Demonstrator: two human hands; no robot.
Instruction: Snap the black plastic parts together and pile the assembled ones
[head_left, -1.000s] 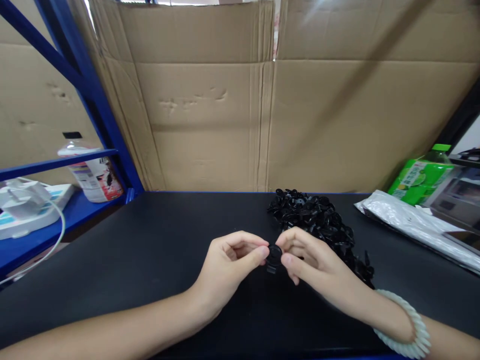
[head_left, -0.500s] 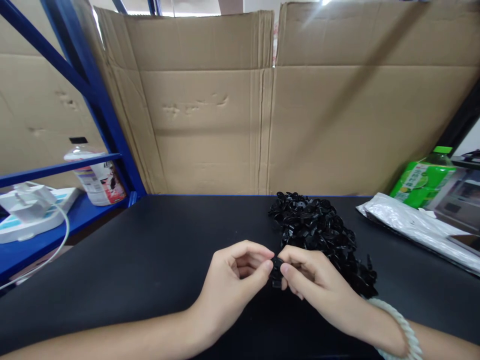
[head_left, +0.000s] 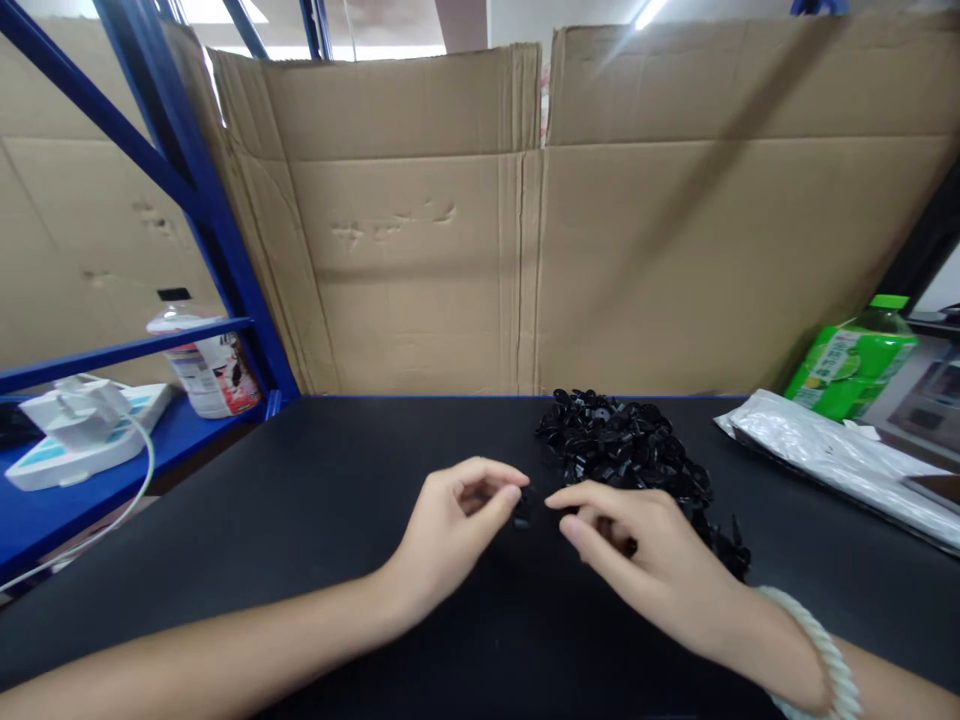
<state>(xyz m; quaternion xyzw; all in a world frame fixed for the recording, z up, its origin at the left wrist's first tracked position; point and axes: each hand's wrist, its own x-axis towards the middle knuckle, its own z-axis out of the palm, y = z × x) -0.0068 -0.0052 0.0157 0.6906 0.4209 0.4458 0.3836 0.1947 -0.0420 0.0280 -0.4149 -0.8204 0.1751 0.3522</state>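
Blk tabletop below, small blk part is pinched by L hand, prob for steadiness, w/ R hand held loosely spread nr pile.

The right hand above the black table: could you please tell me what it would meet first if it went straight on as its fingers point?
Probably the small black plastic part in the left hand, though its depth relative to the right hand is unclear.

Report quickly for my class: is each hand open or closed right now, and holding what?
Left hand: closed, pinching a small black part.
Right hand: open, nothing visible between thumb and forefinger.
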